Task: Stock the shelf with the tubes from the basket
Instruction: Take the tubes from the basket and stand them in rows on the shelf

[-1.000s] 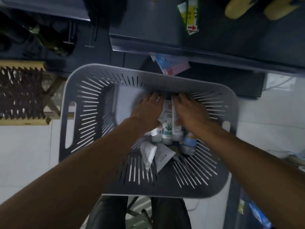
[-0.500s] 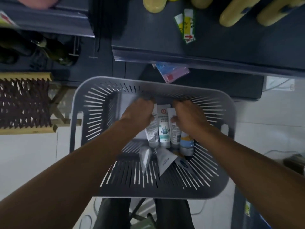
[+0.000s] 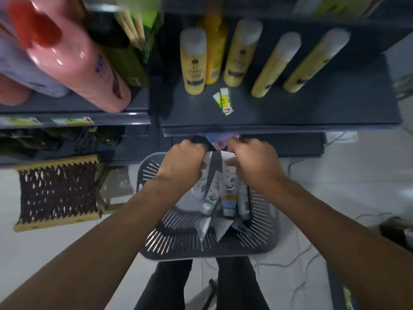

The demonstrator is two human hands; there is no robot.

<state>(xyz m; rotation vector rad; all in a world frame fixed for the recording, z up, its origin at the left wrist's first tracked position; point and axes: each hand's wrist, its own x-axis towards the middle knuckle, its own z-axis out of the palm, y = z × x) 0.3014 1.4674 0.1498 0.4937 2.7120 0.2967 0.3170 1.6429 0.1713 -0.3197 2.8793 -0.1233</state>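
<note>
Lifting a bunch of tubes [image 3: 220,189] out of the grey basket [image 3: 154,247] at lower centre, the left hand [image 3: 183,163] and right hand [image 3: 252,162] now clench their crimped ends together, risen toward the dark shelf [image 3: 279,113] above, so shelving seems next.

Dark shelf [image 3: 312,108] bears upright yellow bottles [image 3: 193,63] and a small card [image 3: 224,100]
</note>
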